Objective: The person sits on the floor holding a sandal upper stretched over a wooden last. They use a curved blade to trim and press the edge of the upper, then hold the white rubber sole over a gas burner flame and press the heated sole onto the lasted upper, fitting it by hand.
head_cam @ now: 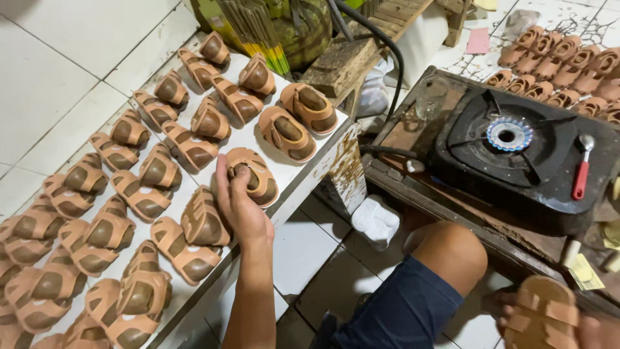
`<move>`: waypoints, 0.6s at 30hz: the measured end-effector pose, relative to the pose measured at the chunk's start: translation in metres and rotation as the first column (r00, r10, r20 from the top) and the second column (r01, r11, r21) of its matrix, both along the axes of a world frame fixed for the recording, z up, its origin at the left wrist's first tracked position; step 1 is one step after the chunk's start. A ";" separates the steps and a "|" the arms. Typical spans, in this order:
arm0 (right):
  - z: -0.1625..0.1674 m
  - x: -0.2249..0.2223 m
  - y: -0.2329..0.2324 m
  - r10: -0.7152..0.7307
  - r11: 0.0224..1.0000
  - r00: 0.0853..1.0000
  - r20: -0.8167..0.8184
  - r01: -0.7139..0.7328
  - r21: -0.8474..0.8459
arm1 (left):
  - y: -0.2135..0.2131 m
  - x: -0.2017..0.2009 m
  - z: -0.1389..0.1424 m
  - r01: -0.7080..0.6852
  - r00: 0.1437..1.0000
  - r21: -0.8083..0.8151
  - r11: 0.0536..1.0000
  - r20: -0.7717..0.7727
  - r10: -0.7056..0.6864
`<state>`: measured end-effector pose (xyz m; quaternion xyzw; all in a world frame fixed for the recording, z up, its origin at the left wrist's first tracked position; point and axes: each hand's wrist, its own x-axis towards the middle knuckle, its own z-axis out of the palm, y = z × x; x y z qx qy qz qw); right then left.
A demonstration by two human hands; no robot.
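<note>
My left hand [240, 205] reaches over a white board [294, 178], its fingers closed on a tan strapped sandal [261, 179] with a brown shoe form inside, near the board's right edge. Rows of several similar tan sandals [145, 194] cover the board to the left, and two more sandals [298, 121] lie just beyond the held one. At the bottom right corner my right hand [597, 333] grips another tan sandal [541, 313], sole side toward me, low beside my bare knee [452, 255].
A black gas stove [516, 152] burns with a blue flame on a wooden bench at the right, with a red-handled tool [581, 176] lying on it. A glass [429, 97] stands beside it. More sandals [562, 64] lie on the floor behind. A black hose [381, 45] runs overhead.
</note>
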<state>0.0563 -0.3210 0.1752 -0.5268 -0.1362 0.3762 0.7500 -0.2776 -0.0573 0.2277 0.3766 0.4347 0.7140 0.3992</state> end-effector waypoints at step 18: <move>-0.062 0.148 -0.009 0.047 0.990 0.945 -0.324 -0.002 0.139 | -0.042 0.151 -0.078 0.681 0.519 -0.102 0.725 -0.632 -0.575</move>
